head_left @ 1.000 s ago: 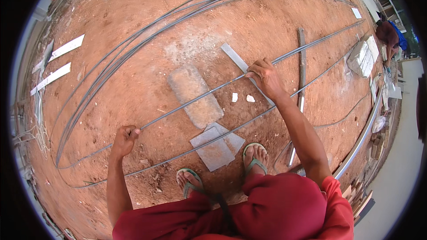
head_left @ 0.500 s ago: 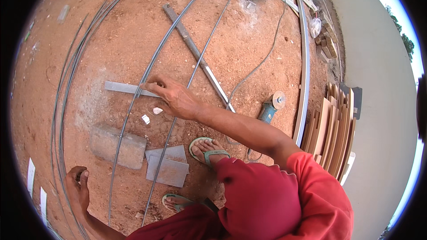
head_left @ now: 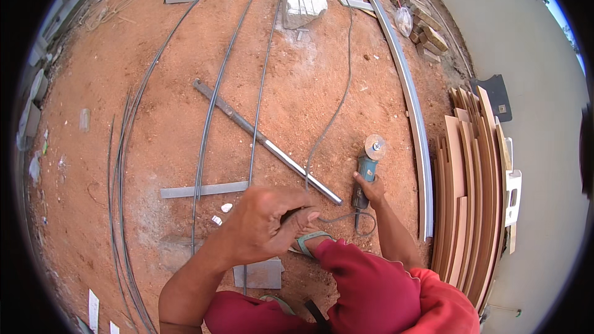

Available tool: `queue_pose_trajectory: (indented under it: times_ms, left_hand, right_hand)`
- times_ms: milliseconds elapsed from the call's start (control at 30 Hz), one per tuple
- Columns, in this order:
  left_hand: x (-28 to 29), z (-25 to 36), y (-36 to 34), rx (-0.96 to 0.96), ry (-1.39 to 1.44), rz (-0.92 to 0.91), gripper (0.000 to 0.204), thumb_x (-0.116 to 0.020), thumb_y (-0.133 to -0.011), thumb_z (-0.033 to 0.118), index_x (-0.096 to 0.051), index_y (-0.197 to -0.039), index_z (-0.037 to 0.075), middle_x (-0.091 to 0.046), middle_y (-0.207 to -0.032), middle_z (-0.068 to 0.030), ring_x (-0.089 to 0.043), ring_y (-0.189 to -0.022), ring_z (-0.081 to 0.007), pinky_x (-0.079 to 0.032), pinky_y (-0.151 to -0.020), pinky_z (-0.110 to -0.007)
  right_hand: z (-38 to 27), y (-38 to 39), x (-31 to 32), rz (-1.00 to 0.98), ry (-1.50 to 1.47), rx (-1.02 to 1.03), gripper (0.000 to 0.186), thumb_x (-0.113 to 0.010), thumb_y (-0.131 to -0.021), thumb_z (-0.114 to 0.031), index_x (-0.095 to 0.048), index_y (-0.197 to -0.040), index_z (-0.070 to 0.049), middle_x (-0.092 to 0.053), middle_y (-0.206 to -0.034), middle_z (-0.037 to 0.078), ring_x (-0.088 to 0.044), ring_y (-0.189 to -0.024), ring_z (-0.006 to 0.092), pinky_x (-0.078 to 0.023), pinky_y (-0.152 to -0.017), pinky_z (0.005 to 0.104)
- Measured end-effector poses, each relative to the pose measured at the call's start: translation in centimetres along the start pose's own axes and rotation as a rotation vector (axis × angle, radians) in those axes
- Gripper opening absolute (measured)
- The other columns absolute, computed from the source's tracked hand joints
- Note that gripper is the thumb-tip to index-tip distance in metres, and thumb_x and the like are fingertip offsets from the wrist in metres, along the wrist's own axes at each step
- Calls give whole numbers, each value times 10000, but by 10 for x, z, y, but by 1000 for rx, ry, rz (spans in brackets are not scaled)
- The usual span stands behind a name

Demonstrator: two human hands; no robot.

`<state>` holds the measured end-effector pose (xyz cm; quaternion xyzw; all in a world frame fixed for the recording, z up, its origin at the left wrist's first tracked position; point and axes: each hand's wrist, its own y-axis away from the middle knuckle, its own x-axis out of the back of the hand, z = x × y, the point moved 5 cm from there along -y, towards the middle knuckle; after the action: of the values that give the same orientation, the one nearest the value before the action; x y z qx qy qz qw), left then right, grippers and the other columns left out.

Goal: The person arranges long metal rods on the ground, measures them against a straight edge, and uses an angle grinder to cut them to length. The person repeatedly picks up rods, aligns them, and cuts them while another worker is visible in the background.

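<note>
your right hand [head_left: 372,189] grips the teal angle grinder [head_left: 366,169] between the metal bar [head_left: 303,171] and stacked boards [head_left: 455,161]; your left hand [head_left: 267,222] curls loosely; i cannot tell if it holds anything.

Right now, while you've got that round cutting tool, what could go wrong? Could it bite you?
It might! First, the right hand is on the grinder, and its disc looks uncovered, so if it spun it could cut the fingers. Second, the cord loops close to a sandal; a step might snag it. Third, long thin rods stretch over the dirt and could trip somebody.
</note>
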<state>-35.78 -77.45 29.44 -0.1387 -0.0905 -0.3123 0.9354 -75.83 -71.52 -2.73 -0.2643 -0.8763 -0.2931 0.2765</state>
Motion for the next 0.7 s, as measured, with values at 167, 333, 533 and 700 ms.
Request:
queue_pose_trajectory:
  times_ms: [167, 333, 533, 700]
  left_hand:
    - [-80, -37, 16, 128, -31, -111, 232, -707, -935, 175, -710, -932, -56, -689, -752, -201, -704, -697, -281, -531, -672, -433]
    - [-91, -63, 57, 318, 99, 104, 425, -698, -981, 375, -751, -1033, -44, -751, -878, -191, -738, -846, -284, -555, -764, -419]
    - [-81, -45, 44, 290, 196, 329, 976, -412, -980, 787, -536, -1323, -119, -620, -1247, -315, -646, -1161, -371, -525, -930, -433]
    - [-54, -22, 51, 111, 458, 563, 1016, -393, -915, 878, -570, -1125, -101, -657, -1032, -247, -678, -997, -314, -550, -816, -408]
  right_hand:
    - [-22, 3, 13, 23, 58, 104, 635, -863, -734, -438, -702, -1098, 57, -739, -917, 188, -708, -800, 257, -564, -758, 382]
    - [-120, 61, 24, -134, -142, 340, 497, -838, -778, -324, -685, -1086, 34, -714, -865, 110, -673, -729, 183, -536, -676, 344]
    - [-286, 217, 0, -353, -656, 510, 406, -817, -876, -321, -645, -1054, 2, -691, -846, 81, -624, -718, 130, -523, -640, 320]
    - [-327, 293, 1, -40, -440, 813, 588, -817, -862, -489, -585, -989, 37, -670, -884, 174, -659, -814, 229, -547, -719, 405]
